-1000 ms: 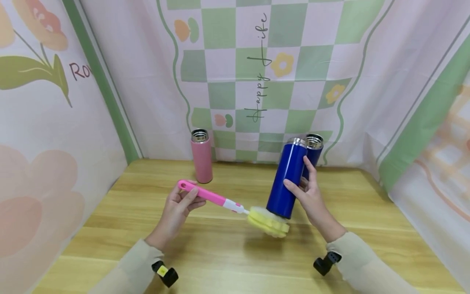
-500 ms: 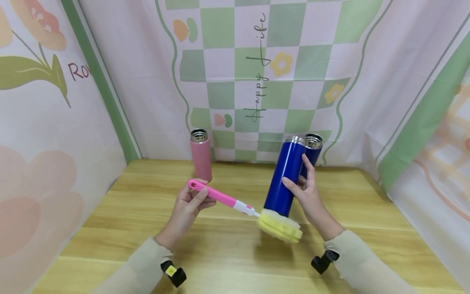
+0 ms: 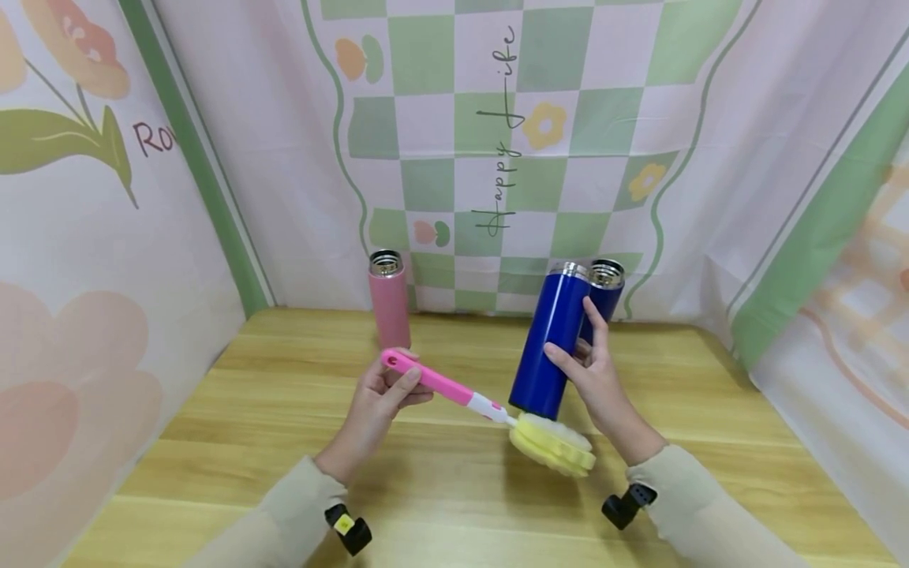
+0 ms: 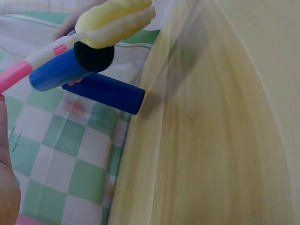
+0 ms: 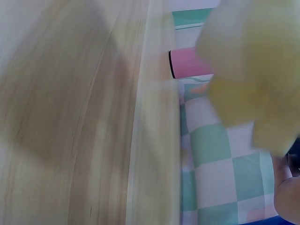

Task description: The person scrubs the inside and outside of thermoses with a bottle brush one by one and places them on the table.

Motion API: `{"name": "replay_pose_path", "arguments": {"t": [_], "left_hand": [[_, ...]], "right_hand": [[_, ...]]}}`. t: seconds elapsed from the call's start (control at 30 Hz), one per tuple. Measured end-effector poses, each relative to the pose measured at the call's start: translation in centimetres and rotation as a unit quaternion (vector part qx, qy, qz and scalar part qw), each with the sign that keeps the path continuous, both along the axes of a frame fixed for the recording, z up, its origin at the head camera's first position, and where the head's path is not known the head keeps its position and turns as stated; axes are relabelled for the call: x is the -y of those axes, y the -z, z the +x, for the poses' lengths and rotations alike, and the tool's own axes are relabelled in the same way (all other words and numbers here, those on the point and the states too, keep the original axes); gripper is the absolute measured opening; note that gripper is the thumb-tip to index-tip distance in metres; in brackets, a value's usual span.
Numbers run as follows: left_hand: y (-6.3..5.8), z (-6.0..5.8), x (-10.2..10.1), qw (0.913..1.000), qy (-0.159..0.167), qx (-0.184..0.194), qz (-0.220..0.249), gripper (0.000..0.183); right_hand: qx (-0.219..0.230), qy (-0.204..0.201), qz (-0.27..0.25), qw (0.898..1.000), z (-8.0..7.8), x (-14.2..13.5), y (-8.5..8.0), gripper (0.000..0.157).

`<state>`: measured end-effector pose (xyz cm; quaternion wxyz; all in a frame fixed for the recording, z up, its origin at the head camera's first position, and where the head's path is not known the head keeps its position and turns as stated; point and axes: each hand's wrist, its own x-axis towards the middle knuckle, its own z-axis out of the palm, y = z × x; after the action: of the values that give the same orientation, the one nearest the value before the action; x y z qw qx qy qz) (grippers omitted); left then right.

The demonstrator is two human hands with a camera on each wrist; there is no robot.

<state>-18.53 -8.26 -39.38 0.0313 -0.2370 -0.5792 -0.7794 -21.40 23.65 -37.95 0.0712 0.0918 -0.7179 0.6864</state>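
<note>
My left hand (image 3: 379,398) pinches the pink handle of a bottle brush (image 3: 440,384) near its end. The brush slants down to the right, and its yellow and white sponge head (image 3: 552,446) overlaps the bottom of a blue thermos bottle in the head view. My right hand (image 3: 604,379) grips that blue thermos bottle (image 3: 547,339) around its side, thumb in front. Held above the table, the bottle tilts with its lidless steel mouth up and to the right. In the left wrist view the sponge head (image 4: 115,23) passes by the bottle's dark base (image 4: 95,57).
A pink thermos bottle (image 3: 389,308) stands uncapped at the back left of the wooden table (image 3: 284,371). Another, dark blue bottle (image 3: 607,296) stands behind the held one, partly hidden. A checked cloth (image 3: 426,126) hangs behind the table.
My left hand has carried the brush to the right and slightly down, its sponge head moving along the bottle's base. The held bottle has shifted slightly to the left.
</note>
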Motion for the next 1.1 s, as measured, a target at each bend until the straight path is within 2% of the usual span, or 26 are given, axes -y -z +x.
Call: {"name": "replay_pose_path", "arguments": {"t": [0.3, 0.7, 1.1], "left_hand": [[0.2, 0.0, 0.1, 0.999, -0.022, 0.013, -0.037, 0.018], [0.4, -0.2, 1.8, 0.998, -0.05, 0.01, -0.038, 0.017], [0.2, 0.0, 2.8, 0.9969, -0.064, 0.008, -0.044, 0.017]], "right_hand": [[-0.013, -0.006, 0.0, 1.0, 0.2, 0.3, -0.2, 0.086], [-0.017, -0.011, -0.004, 1.0, 0.3, 0.2, -0.4, 0.086], [-0.02, -0.022, -0.01, 0.999, 0.3, 0.2, -0.2, 0.09]]}}
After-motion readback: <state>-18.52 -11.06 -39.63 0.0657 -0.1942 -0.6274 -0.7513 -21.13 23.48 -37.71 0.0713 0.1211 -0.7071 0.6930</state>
